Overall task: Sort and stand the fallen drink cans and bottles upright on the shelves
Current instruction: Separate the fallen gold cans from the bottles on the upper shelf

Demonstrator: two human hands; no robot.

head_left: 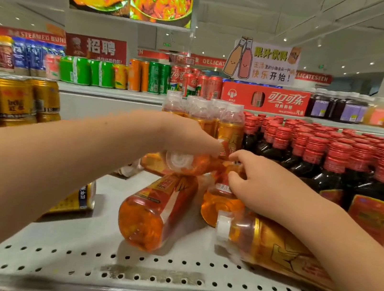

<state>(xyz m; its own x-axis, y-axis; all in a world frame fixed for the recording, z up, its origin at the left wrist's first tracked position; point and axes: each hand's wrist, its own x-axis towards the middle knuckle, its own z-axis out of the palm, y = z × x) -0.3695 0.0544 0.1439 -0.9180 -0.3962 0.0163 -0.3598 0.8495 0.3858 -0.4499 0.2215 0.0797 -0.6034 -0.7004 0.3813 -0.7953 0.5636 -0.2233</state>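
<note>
1. Our left hand (187, 134) curls its fingers over a fallen orange bottle (183, 162), its white cap facing us.
2. Our right hand (262, 184) pinches a second bottle (221, 200) just beside it.
3. A third bottle (150, 214) lies on the shelf (95, 243) in front; a fourth bottle (282, 250) lies under our right forearm.
4. Upright bottles (205, 117) stand behind; a gold can (76, 200) lies to the left.

The near shelf (92, 263) is grey painted metal, matt, punched with holes and scuffed near its front edge. The fallen orange bottles (150, 214) are clear glossy plastic with white plastic caps and shiny film labels. On the right the dark bottles (331, 177) gleam under ribbed red caps, and the gold cans (11, 101) far left are bright metal.
</note>
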